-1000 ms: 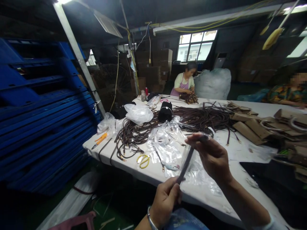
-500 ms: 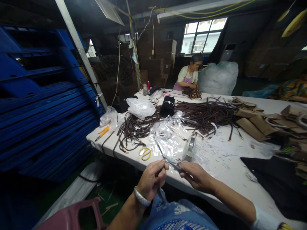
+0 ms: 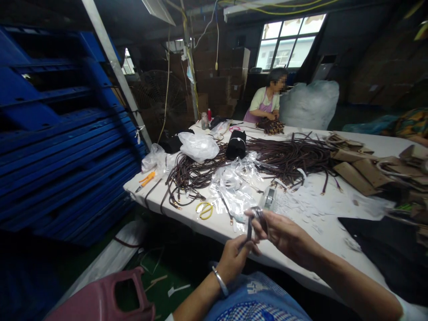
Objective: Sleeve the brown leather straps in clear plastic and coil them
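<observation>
Over the front edge of the white table [image 3: 187, 215], my left hand [image 3: 234, 261] is closed on the lower end of a short dark strap [image 3: 249, 229]. My right hand [image 3: 279, 227] is raised just right of it, its fingers curled around a dark shiny item that I cannot make out clearly. Beyond my hands lies clear plastic film [image 3: 230, 196], with a roll of tape [image 3: 269, 197] to its right. Yellow-handled scissors [image 3: 204, 210] rest near the table edge. Piles of dark brown straps [image 3: 290, 156] spread across the middle.
Orange-handled cutters [image 3: 147, 178] lie at the left corner. A black roll [image 3: 236, 145] stands among the straps. Tan bags [image 3: 368, 171] and black cloth [image 3: 384, 249] are on the right. Blue pallets [image 3: 67, 178] and a pink stool [image 3: 103, 298] stand left. A person [image 3: 267, 100] works across the table.
Both hands have moved right. My right hand has risen and turned, with its fingers now curled upward around the dark shiny item. The view has shifted slightly.
</observation>
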Available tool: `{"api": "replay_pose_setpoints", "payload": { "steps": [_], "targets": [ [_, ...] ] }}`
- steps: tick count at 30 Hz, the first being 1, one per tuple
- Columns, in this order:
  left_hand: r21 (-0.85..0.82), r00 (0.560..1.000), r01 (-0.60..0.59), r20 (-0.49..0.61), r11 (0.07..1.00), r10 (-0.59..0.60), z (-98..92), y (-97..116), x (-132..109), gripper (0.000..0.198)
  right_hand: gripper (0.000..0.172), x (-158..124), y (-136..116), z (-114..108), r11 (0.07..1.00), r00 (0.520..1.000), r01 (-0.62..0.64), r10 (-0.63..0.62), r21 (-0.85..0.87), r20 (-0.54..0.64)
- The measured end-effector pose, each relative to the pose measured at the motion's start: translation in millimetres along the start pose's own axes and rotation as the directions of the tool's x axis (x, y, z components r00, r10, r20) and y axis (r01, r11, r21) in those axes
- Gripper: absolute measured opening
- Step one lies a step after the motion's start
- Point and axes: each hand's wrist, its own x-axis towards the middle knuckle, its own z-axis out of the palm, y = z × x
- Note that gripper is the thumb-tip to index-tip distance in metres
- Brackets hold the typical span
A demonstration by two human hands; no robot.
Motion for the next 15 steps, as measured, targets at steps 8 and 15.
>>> {"api": "replay_pose_setpoints", "payload": {
  "steps": [8, 15],
  "targets": [
    [-0.362, 0.972, 0.222, 0.151, 0.906, -0.178, -0.8, 22, -16, 0.04, 0.03, 15, 18, -50, 0.298, 0.793, 0.464, -0.558, -0.834, 0.242],
    [-0.381, 0.945, 0.294, -0.019, 0.877, -0.326, -43.7, 51, 10, 0.041, 0.032, 5, 58, -47, 0.191, 0.91, 0.398, -0.203, -0.897, 0.36]
  ]
}}
